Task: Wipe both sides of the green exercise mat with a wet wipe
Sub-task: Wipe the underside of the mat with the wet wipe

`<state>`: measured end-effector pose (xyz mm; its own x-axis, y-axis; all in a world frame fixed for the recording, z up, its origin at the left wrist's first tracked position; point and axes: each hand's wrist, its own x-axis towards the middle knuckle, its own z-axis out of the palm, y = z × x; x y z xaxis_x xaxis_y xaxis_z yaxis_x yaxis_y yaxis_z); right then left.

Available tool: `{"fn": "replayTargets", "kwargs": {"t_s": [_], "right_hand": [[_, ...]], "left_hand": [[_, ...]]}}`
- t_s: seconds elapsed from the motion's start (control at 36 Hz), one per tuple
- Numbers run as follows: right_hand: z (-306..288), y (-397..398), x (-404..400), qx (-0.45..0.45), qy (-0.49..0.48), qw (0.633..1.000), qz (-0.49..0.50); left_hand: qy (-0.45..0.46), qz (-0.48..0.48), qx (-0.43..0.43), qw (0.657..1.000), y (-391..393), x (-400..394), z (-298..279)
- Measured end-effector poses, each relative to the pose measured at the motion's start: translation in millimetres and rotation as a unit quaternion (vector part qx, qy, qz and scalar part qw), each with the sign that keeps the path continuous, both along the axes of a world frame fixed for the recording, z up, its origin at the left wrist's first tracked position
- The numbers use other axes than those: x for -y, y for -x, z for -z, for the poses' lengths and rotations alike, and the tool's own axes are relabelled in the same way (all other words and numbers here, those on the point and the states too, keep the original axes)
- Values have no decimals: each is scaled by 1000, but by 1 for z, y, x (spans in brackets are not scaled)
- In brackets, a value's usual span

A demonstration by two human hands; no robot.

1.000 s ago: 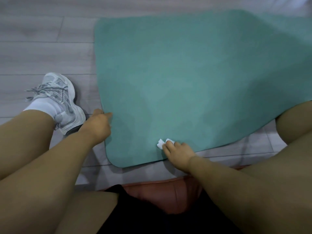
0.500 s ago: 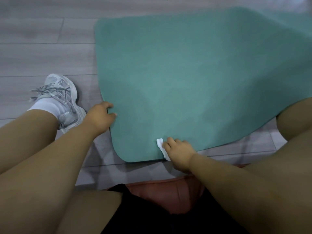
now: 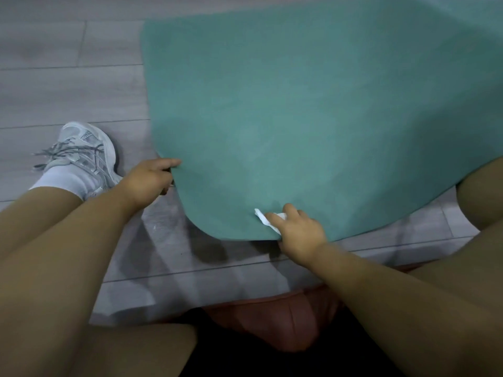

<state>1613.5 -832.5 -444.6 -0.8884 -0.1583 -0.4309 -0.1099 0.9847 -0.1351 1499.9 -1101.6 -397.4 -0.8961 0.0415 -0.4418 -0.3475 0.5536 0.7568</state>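
Note:
The green exercise mat (image 3: 299, 110) spreads over the grey floor ahead of me, and its near left corner is lifted off the floor, casting a shadow below. My left hand (image 3: 148, 178) grips the mat's left edge, thumb on top and fingers curled under. My right hand (image 3: 296, 229) pinches the near edge of the mat together with a crumpled white wet wipe (image 3: 265, 217), which sticks out to the left of my fingers.
My left foot in a grey and white sneaker (image 3: 87, 156) stands on the floor left of the mat. My right knee (image 3: 484, 197) lies under the mat's right side. A pinkish cushion (image 3: 275, 319) sits beneath me. Grey floor planks (image 3: 68, 85) surround the mat.
Both hands have taken hold of the mat's near corner and raised it off the floor. My left hand shifted from resting at the edge to gripping it.

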Motion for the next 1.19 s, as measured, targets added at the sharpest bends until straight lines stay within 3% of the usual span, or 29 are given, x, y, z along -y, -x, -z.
{"fn": "replayTargets", "kwargs": {"t_s": [0.11,0.17,0.39,0.47,0.53,0.61,0.83,1.0,1.19], "right_hand": [[-13,9,1,-11,15,1000,9],[-27,16,-3,-41,21,999,16],[-86,36,-31,-53,-49,997,35],[-83,29,-31,-19,55,990,127],[-80,24,-29,-40,134,974,175],[-94,29,-28,-100,170,955,223],[-213,67,-41,-279,119,941,151],[-313,71,-45,-369,24,928,43],[-415,64,-48,-472,-48,878,-58]], "left_hand": [[151,199,-30,968,5,19,6],[189,254,-43,948,13,33,14],[244,213,-239,915,46,24,4],[238,189,-299,904,50,17,-8],[252,176,-312,899,50,14,-20],[279,210,-356,867,50,17,-31],[213,143,-477,841,64,20,-76],[151,95,-498,849,62,8,-121],[21,60,-489,870,33,-15,-163]]}}
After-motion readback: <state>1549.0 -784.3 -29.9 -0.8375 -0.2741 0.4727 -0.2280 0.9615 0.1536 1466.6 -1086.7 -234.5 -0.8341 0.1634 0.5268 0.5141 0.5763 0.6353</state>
